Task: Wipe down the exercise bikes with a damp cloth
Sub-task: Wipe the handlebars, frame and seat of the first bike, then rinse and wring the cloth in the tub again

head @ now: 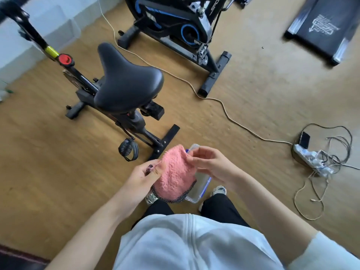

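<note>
Pink cloth (173,172) between left hand (143,175) and right hand (211,162)

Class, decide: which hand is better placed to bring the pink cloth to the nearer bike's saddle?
Left. The left hand grips the cloth, and the saddle lies ahead on its side; the right hand pinches the cloth's opposite edge.
</note>
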